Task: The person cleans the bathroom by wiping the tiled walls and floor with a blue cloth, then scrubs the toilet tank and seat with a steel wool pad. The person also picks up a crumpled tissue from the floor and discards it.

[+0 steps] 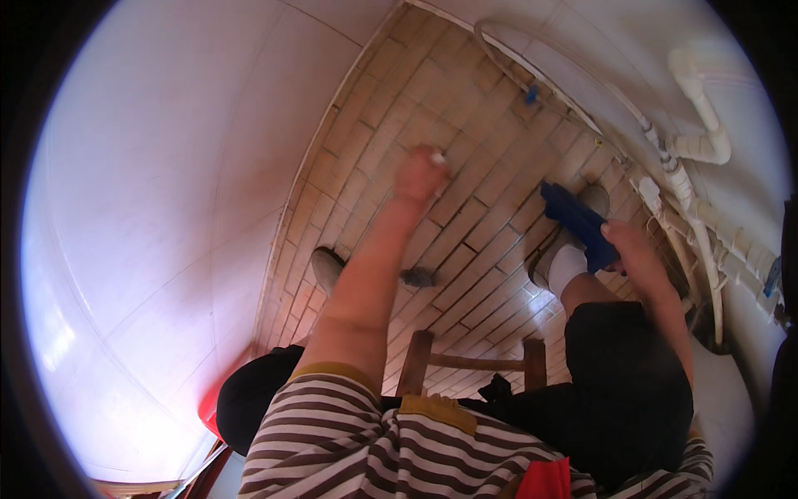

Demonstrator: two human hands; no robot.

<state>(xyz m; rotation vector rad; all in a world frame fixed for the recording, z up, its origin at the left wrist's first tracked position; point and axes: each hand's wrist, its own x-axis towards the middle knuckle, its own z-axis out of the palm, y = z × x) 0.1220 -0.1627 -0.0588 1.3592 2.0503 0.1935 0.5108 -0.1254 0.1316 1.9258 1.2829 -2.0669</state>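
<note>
Above the tiled floor [461, 249], my left hand [422, 171] is stretched forward and closed around a small white thing [438, 158]; motion blur hides what it is. At the right, my right hand [626, 246] grips a dark blue object [576, 224], perhaps plastic or cloth, held over my shoe and white sock. A grey fuzzy clump [419, 276] lies on the tiles, just right of my left forearm.
White plastic pipes [686, 181] and a hose [561, 53] run along the right wall. A small blue piece [531, 95] lies near that wall. Pale wall panels [187, 156] rise at left. Wooden stool legs [414, 362] stand below me, and a red object [212, 399] sits at lower left.
</note>
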